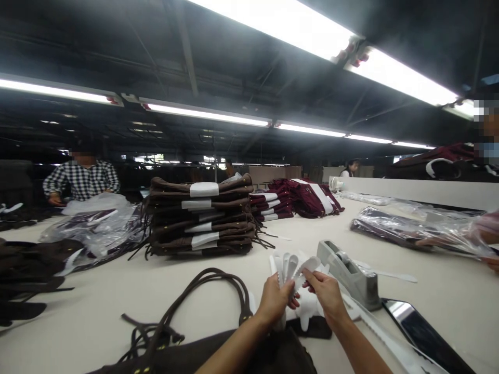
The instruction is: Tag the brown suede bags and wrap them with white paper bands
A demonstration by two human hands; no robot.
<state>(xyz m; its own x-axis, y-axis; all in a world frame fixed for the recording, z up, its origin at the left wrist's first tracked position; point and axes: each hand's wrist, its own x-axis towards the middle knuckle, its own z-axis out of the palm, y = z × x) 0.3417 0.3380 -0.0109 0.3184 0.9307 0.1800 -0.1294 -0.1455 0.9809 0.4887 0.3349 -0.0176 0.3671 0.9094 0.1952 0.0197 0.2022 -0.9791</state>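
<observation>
Fingers [287,287] of my left hand [272,302] closed round thin, white, round-ended, plastic-looking strips [290,266], fanned likely to keep ends apart; my right hand [329,297] pinches the rightmost. Bunch near the dark-brown, soft-looking bag [187,357], over the cream table [97,298]. Long axes near upright, tips pointing up and away; rightmost leans right.

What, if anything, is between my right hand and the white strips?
Nothing visible: the right hand pinches one of the white strips fanned out in the left hand. The grey tape dispenser stands to the right, not between them.
</observation>
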